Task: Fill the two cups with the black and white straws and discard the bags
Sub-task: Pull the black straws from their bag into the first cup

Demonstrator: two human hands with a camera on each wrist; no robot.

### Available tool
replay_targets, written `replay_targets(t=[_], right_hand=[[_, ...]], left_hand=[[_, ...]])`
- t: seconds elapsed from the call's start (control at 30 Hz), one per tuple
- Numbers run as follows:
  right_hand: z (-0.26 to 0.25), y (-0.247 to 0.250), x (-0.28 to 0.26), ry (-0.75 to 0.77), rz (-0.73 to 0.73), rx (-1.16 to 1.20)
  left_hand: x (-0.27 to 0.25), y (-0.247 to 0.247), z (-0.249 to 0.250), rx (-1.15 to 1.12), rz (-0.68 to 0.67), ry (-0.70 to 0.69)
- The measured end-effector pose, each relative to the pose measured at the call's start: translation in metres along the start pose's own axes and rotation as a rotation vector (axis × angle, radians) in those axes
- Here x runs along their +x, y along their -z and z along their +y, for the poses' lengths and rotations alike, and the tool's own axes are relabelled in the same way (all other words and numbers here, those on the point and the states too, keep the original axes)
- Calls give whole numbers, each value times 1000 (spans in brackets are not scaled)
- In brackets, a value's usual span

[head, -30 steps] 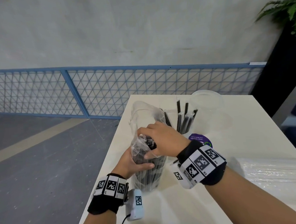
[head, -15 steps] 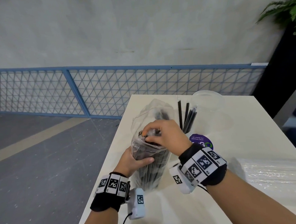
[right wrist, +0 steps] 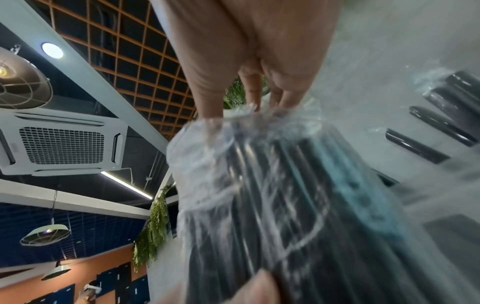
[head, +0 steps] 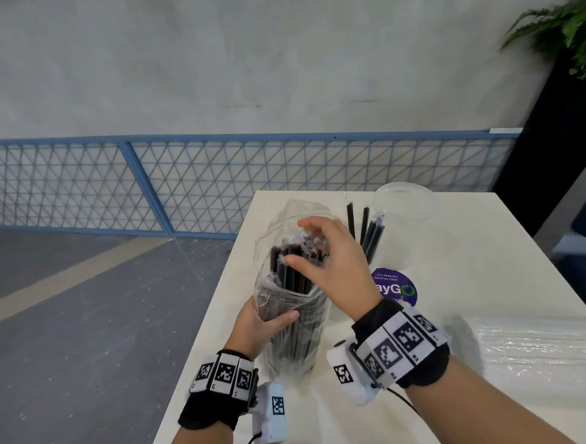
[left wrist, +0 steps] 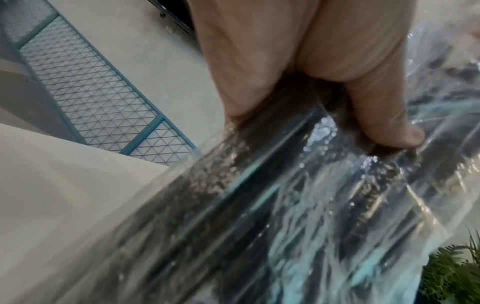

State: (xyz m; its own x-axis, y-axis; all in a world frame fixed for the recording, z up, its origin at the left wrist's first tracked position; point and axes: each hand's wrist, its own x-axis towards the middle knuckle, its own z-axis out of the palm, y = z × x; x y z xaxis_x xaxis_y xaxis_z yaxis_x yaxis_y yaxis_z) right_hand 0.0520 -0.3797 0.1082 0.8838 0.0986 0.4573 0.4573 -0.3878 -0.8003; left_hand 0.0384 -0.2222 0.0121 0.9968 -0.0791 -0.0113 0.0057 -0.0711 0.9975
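A clear bag of black straws (head: pixel 292 345) stands upright on the white table (head: pixel 494 278) near its left edge. My left hand (head: pixel 267 326) grips the bag round its middle, thumb (left wrist: pixel 384 123) pressed on the plastic. Above the bag's mouth, my right hand (head: pixel 307 252) pinches a bunch of black straws (head: pixel 291 273) that stick up out of it; the fingertips (right wrist: pixel 249 107) sit at the bunch's top. Behind that hand, a few black straws (head: pixel 371 230) stand in a cup that is mostly hidden. An empty clear cup (head: pixel 407 204) stands beyond.
A clear bag of white straws (head: pixel 540 354) lies at the table's right front. A round purple sticker (head: pixel 395 289) is on the tabletop. The table's left edge drops to grey floor, with a blue mesh fence (head: pixel 179 184) beyond. A plant (head: pixel 574 22) stands at the far right.
My right hand has risen from the bag's mouth, drawing a bunch of black straws up with it. The left hand keeps its grip on the bag.
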Motion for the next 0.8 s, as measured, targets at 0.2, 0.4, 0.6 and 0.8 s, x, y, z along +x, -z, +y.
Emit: replay_targets(t=[0.2,0.4,0.6,0.8], right_hand=[[9,-4,-8,-120,-91,-114],[13,-5,-7,-72,-171,-161],[6,-7,-2,-151,-98,108],[-3,6,12,-128,23,374]], left_hand=[[-3,-1,-1,-69,17,13],[-5,-4,10,-33,-19,-37],[2,-7,13,-24,46,-89],[2,-11,8,-11,84,-46]])
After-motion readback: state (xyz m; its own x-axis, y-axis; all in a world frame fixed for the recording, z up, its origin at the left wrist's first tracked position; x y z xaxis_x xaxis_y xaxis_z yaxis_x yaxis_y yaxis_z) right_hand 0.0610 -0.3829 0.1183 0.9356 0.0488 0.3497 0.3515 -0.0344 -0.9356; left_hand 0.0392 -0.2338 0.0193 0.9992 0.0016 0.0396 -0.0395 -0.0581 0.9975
